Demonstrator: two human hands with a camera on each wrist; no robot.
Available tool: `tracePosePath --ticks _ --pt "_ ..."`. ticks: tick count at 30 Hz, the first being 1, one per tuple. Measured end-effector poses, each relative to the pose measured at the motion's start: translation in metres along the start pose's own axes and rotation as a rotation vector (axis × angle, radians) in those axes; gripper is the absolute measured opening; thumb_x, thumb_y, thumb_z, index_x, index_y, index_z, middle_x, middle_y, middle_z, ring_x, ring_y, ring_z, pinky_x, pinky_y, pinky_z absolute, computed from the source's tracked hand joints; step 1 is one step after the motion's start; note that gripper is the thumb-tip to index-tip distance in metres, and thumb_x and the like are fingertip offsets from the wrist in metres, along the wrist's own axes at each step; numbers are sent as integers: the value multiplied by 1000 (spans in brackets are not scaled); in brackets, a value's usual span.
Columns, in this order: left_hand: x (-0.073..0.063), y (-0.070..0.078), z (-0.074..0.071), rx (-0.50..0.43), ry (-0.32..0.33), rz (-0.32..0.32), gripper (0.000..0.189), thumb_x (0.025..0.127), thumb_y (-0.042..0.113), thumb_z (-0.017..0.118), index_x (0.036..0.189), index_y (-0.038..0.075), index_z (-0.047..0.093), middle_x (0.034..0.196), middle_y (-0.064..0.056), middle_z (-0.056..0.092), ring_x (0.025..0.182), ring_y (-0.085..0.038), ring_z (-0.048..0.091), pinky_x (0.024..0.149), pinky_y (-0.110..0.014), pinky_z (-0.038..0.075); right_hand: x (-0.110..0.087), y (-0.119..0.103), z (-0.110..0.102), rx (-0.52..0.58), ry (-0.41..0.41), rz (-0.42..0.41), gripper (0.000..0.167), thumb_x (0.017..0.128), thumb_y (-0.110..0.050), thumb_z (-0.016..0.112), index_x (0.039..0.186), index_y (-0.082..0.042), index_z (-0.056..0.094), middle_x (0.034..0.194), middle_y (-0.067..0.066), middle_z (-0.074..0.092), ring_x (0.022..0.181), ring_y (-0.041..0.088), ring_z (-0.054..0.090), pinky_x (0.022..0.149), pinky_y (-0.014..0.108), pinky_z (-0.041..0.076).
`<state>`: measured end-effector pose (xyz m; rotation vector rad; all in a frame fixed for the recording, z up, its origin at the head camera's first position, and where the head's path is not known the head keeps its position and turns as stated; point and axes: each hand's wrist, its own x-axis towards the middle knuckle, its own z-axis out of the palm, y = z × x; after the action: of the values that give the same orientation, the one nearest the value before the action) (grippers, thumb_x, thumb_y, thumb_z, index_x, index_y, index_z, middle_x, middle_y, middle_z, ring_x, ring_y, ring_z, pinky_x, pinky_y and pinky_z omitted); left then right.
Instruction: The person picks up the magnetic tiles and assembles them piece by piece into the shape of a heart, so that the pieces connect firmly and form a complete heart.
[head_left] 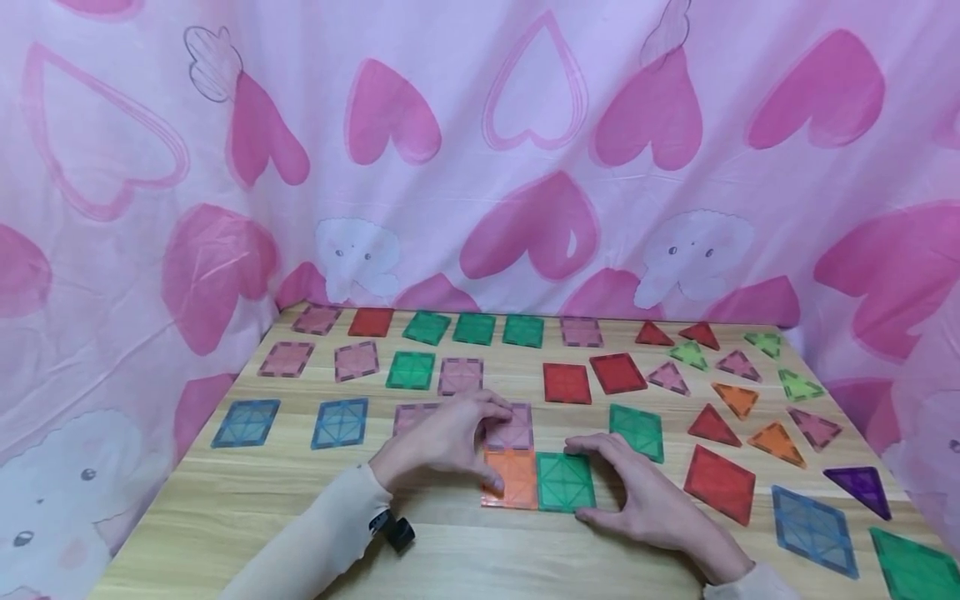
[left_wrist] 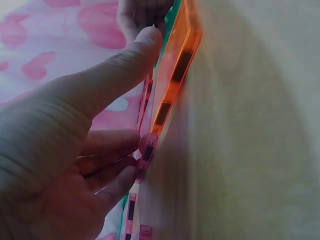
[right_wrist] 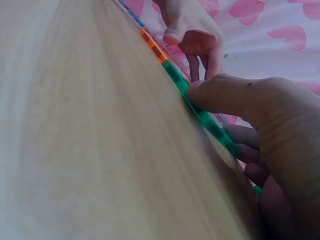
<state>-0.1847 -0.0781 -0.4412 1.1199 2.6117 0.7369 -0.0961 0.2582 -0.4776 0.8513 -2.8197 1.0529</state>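
Observation:
On the wooden table an orange square magnetic tile (head_left: 517, 493) lies edge to edge with a green square magnetic tile (head_left: 564, 483). Above the orange one is a pink square tile (head_left: 516, 433). My left hand (head_left: 450, 437) rests its thumb on the orange tile (left_wrist: 172, 70), while its loosely bent fingers touch the pink tile (left_wrist: 147, 149). At the green tile (right_wrist: 175, 77), my right hand (head_left: 637, 492) holds the right side, thumb at the near edge and fingertips at the far edge. A second pink tile (head_left: 408, 414) is partly hidden behind the left hand.
Pink, red and green squares, such as a red tile (head_left: 567, 383), lie in rows at the back. Two blue tiles (head_left: 340, 422) lie left. Several triangles (head_left: 738, 400) and more squares, including another red tile (head_left: 720, 483), spread right. A pink heart-patterned cloth (head_left: 450, 192) surrounds the table.

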Motion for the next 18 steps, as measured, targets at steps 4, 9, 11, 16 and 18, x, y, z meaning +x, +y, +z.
tracePosePath --ticks 4,9,11,16,18 --pt "-3 2 3 15 8 -4 99 71 58 104 152 13 68 158 0 60 149 -23 53 128 -47 44 -1 0 -1 -3 4 3 80 88 -54 94 156 -30 58 153 -21 59 142 8 55 118 36 52" --pt "-5 2 4 -3 17 -23 97 71 56 104 152 15 69 159 1 60 151 -24 51 129 -50 42 0 1 -1 20 13 -1 79 90 -50 94 157 -30 57 153 -18 60 141 10 58 118 34 51" --pt "-6 1 5 -19 14 -28 97 71 56 104 152 16 68 160 1 59 151 -23 51 128 -51 42 5 2 -4 54 30 8 78 92 -46 93 158 -28 56 153 -15 62 140 12 60 117 36 53" --pt "-7 -3 7 -54 7 -37 98 72 55 104 154 18 67 162 3 57 152 -23 50 128 -52 42 33 11 -24 112 121 103 76 96 -32 91 162 -27 53 154 -3 64 139 23 63 115 59 55" --pt "-6 -4 7 -59 7 -34 98 72 54 104 155 18 66 163 4 56 153 -22 49 128 -52 42 49 18 -34 88 146 126 77 98 -28 90 164 -22 51 158 4 62 142 31 62 114 64 54"
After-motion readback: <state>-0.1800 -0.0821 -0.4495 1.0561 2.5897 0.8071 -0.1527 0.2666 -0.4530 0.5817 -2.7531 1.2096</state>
